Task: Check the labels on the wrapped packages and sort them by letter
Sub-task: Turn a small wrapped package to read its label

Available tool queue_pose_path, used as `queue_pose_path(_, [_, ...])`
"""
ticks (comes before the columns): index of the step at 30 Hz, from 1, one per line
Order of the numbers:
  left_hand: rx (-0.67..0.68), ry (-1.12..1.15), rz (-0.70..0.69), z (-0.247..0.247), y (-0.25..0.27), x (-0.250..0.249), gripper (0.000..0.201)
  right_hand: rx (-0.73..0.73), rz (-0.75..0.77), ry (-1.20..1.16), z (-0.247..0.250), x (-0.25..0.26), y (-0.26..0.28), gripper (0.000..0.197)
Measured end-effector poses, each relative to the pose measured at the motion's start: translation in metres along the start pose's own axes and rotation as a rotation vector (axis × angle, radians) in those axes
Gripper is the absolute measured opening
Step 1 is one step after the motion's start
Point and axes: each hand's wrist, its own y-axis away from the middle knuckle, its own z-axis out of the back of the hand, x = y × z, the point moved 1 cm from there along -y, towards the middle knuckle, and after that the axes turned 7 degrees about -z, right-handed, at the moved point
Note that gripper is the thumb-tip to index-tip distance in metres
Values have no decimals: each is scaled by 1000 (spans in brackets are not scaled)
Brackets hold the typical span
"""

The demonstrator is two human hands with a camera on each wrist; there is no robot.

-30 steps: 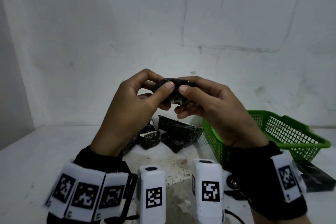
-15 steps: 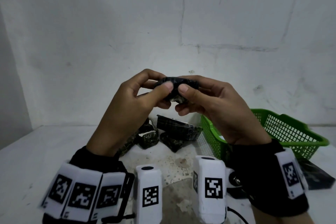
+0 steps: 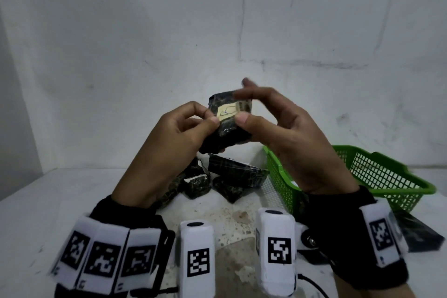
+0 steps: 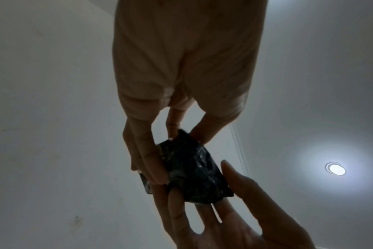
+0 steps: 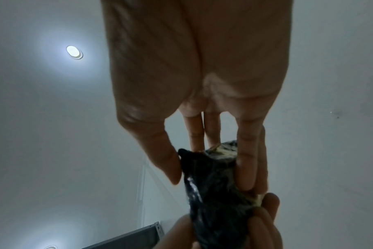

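- Nearest to me are the two wrist rigs, white blocks with black square markers (image 3: 198,262) strapped over black cuffs, sitting low over the near edge of the table (image 3: 43,201).
- My left hand (image 3: 169,143) is raised above the middle of the table, thumb and curled fingers (image 4: 147,161) pinching the left side of the wrapped package (image 3: 227,128). From the left wrist cam you can see those fingers pressed along the dark wrap.
- My right hand (image 3: 285,138) has the package's right side: thumb on the front face just beside the label, a couple of fingers (image 5: 248,161) behind and along it. The upper fingers look lifted and loose over the top edge, but they're motion-blurred in the head view, so can't say exactly how they sit.
- So the package is up in the air between both hands, not touching the table, label (image 3: 227,112) facing me. It's a pale tag with a blue handwritten scribble; I honestly can't read which letter it is.
- Below and behind the hands, a pile of more dark wrapped packages (image 3: 232,174) lies on the table, toward the far edge.
- Just right of that pile is a green mesh basket (image 3: 387,176). One more dark package (image 3: 418,234) lies by the basket's near side, at the right edge.
- Behind it all, a scuffed white wall (image 3: 217,19).
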Motion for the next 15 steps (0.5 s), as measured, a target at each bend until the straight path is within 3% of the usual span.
queue_pose_path(3, [-13, 11, 31, 5, -1, 2, 13, -21, 34, -28, -2, 1, 0, 48])
queue_pose_path(7, [-22, 56, 95, 2, -1, 2, 69, 50, 32, -44, -4, 1, 2, 69])
queue_pose_path(8, [-14, 56, 82, 1, -1, 2, 74, 53, 23, -38, -4, 1, 2, 72])
queue_pose_path(15, [60, 23, 36, 3, 1, -3, 39, -38, -94, -34, -3, -7, -3, 69])
